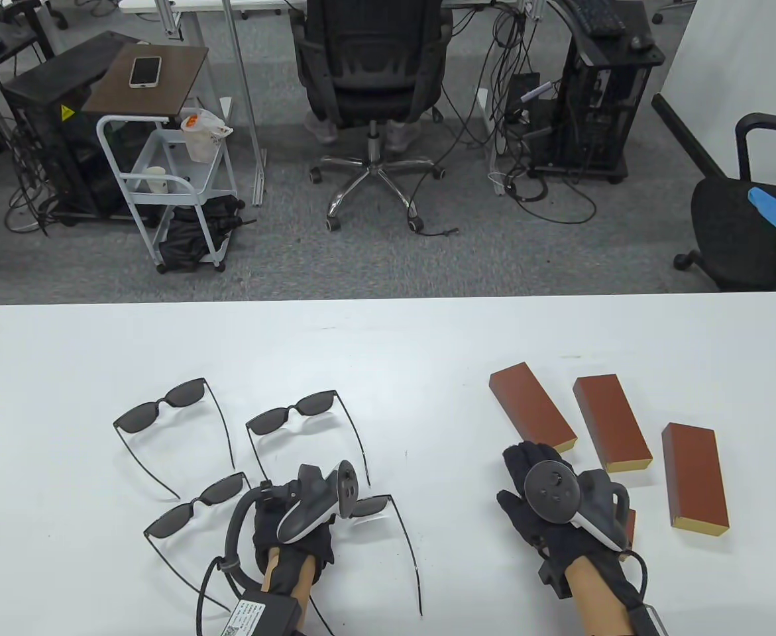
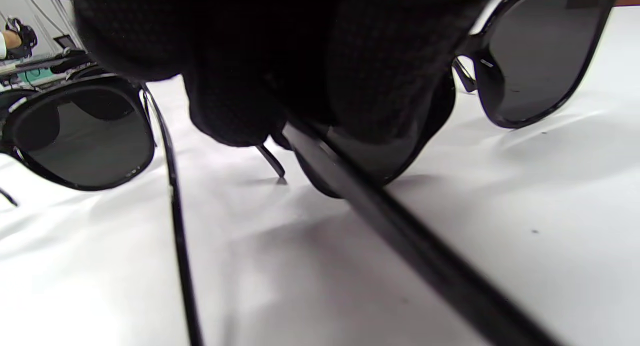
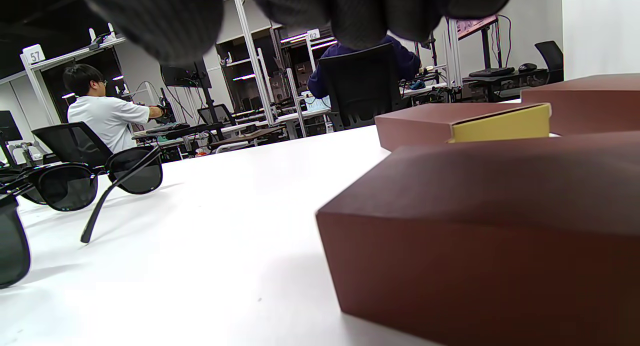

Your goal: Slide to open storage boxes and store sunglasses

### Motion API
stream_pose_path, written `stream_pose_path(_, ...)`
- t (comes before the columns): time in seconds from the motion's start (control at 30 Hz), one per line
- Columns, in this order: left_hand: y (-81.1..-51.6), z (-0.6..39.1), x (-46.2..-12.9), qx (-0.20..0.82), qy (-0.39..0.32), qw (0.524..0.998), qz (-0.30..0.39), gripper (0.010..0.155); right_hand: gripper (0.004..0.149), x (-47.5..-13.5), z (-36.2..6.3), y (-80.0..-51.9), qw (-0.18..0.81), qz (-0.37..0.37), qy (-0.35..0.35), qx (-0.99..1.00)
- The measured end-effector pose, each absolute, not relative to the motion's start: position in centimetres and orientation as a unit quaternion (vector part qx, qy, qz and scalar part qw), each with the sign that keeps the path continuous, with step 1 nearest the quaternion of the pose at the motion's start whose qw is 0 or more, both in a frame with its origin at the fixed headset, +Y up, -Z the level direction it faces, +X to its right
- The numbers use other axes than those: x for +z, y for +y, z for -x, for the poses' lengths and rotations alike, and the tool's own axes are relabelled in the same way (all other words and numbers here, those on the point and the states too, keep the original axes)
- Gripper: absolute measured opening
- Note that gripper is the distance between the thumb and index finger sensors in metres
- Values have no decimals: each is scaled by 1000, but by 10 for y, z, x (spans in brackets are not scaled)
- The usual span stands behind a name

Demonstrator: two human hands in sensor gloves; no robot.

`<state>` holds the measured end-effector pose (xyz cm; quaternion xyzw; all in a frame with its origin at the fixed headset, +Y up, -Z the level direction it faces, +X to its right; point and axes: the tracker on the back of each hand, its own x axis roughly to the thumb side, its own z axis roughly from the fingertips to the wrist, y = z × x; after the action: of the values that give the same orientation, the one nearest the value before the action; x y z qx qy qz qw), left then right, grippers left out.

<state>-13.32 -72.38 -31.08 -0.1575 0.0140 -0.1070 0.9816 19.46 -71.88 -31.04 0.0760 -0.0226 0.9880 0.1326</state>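
Four pairs of black sunglasses lie on the left of the white table (image 1: 388, 344). My left hand (image 1: 298, 513) is over the front right pair (image 1: 369, 507). In the left wrist view my gloved fingers (image 2: 300, 61) grip its frame at one lens, with its arm (image 2: 425, 266) running toward the camera; the pair still touches the table. Four brown storage boxes lie on the right, closed. My right hand (image 1: 527, 477) is palm down above the nearest box (image 1: 630, 527), which is mostly hidden under it. In the right wrist view the fingers (image 3: 350, 11) hang just above that box (image 3: 475, 226).
Other sunglasses lie at the far left (image 1: 162, 407), in the middle (image 1: 295, 411) and front left (image 1: 192, 510). Three more boxes (image 1: 532, 406), (image 1: 611, 422), (image 1: 694, 476) lie behind and right of my right hand, yellow ends facing me. Office chairs and carts stand beyond the table.
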Motion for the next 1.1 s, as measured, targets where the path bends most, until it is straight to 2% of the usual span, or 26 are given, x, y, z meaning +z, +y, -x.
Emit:
stream_pose_path(0.27, -716, 128, -309, -64, 3, 984, 167, 41, 65, -310, -196, -719, 139, -78, -22, 987)
stream_pose_path(0.57, -682, 98, -305, 10, -76, 992, 103, 44, 61, -310, -198, -715, 201, -104, -32, 973)
stream_pose_path(0.73, -664, 79, -302, 30, -122, 990, 64, 44, 65, -311, -195, -712, 277, -137, -23, 951)
stream_pose_path(0.9, -655, 66, -299, 44, -152, 986, 59, 45, 66, -312, -195, -711, 344, -151, -14, 927)
stream_pose_path(1.1, -653, 59, -296, 57, -172, 982, 57, 46, 53, -313, -196, -709, 412, -154, -16, 898)
